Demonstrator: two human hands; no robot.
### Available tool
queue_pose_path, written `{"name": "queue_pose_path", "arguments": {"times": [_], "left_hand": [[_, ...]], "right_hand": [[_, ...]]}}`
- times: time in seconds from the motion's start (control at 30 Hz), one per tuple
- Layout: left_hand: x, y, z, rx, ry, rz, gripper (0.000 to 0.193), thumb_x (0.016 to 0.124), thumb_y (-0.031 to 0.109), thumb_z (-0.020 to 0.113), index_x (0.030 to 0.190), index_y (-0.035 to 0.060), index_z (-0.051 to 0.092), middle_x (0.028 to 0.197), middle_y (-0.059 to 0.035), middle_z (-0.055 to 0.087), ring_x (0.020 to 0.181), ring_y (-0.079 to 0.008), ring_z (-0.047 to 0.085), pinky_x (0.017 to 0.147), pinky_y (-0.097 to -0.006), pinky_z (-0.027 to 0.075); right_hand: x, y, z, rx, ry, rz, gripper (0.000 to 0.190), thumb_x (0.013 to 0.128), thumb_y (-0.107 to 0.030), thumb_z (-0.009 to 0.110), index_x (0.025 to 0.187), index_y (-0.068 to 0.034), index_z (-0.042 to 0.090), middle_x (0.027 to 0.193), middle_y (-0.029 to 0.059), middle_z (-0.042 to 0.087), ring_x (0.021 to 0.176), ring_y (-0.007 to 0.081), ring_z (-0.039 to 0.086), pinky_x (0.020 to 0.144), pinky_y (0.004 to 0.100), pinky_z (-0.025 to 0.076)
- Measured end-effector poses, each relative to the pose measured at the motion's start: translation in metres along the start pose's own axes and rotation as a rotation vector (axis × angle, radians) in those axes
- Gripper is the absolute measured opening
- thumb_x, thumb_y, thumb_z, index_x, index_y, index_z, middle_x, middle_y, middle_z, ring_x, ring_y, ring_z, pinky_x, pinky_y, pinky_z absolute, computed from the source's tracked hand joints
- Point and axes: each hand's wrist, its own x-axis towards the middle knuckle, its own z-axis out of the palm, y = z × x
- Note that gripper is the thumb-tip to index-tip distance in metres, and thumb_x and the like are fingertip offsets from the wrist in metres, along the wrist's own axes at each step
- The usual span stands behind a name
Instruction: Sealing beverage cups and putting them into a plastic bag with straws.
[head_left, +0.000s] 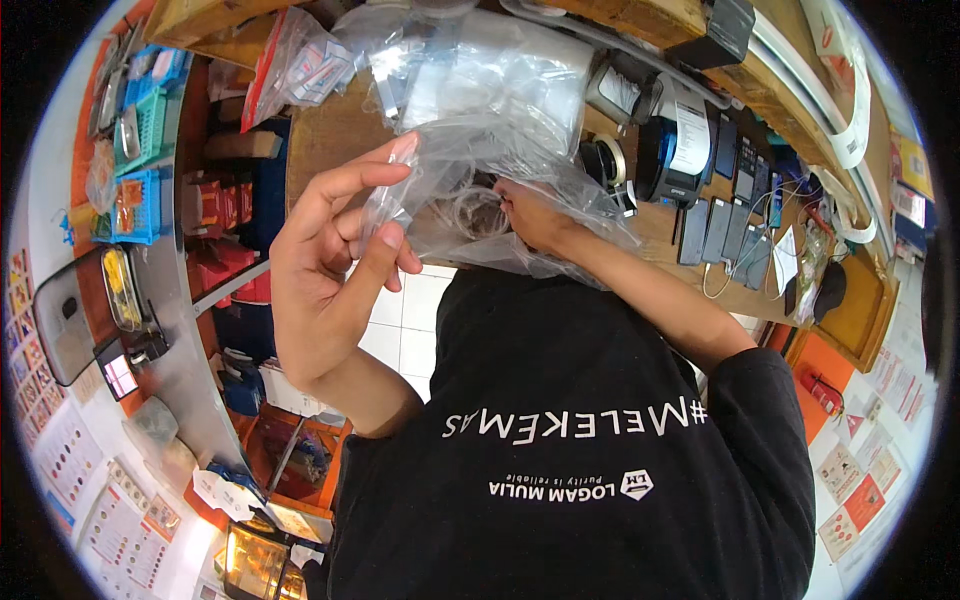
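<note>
My left hand (330, 255) is raised at the left, pinching the edge of a clear plastic bag (450, 157) between thumb and fingers. The bag's mouth spreads open towards the right. My right hand (536, 217) reaches into it, partly covered by the film. Its fingertips close on the side of a pale coiled cable (480, 214), seen within the bag's opening; the film blurs the exact grip. Behind the bag, a stack of clear plastic bags (502, 67) lies on the wooden desk (322, 142).
Right of the bag are a tape roll (616, 159), a receipt printer (675, 169) with paper out, and several phones (716, 229) with tangled white cables. A red-strip resealable bag (292, 71) lies back left. A metal-edged counter (176, 300) runs along the left.
</note>
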Motion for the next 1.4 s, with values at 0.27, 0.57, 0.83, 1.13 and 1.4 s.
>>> {"name": "queue_pose_path", "arguments": {"times": [0.27,0.57,0.83,1.13,1.4], "left_hand": [[-0.005,-0.004,-0.005,-0.014,-0.067,0.026,0.031,0.092,-0.005,0.056,0.123,-0.0024,0.053,0.141,-0.0207,0.050,0.074,-0.0091,0.062,0.057,-0.0179,0.045],[-0.010,-0.001,-0.001,-0.002,-0.039,0.003,0.031,0.092,-0.005,0.056,0.122,-0.0030,0.054,0.141,-0.0208,0.050,0.075,-0.0100,0.062,0.057,-0.0186,0.046],[-0.005,-0.001,-0.003,-0.004,-0.061,-0.003,0.031,0.091,-0.006,0.056,0.122,-0.0030,0.054,0.142,-0.0208,0.049,0.076,-0.0099,0.062,0.058,-0.0190,0.046],[-0.004,-0.001,-0.004,-0.002,-0.085,0.000,0.030,0.092,-0.005,0.056,0.122,-0.0035,0.054,0.142,-0.0214,0.049,0.075,-0.0098,0.062,0.057,-0.0186,0.046],[-0.005,-0.001,0.000,-0.014,-0.063,-0.007,0.032,0.091,-0.007,0.054,0.122,-0.0039,0.054,0.142,-0.0203,0.050,0.075,-0.0089,0.062,0.058,-0.0183,0.046]], "right_hand": [[0.021,-0.037,-0.031,0.061,-0.351,0.087,0.025,0.094,-0.018,0.050,0.114,-0.005,0.059,0.103,0.0182,0.065,0.101,0.0349,0.062,0.090,0.0424,0.047],[0.021,-0.046,-0.021,-0.443,-0.487,0.004,0.026,0.092,-0.013,0.048,0.109,0.001,0.062,0.107,0.0235,0.064,0.111,0.0368,0.060,0.093,0.0445,0.049],[0.006,-0.044,-0.023,-0.510,-0.324,-0.260,0.026,0.088,-0.009,0.049,0.106,0.002,0.064,0.107,0.0180,0.065,0.102,0.0327,0.065,0.084,0.0430,0.052],[0.000,-0.028,0.005,-0.718,0.090,-0.403,0.029,0.088,-0.015,0.052,0.110,0.000,0.064,0.108,0.0145,0.064,0.101,0.0281,0.063,0.085,0.0381,0.049],[-0.002,-0.018,-0.011,-0.174,-0.093,-0.220,0.049,0.090,-0.016,0.058,0.134,0.004,0.048,0.124,0.0235,0.056,0.120,0.0389,0.053,0.101,0.0466,0.043]]}}
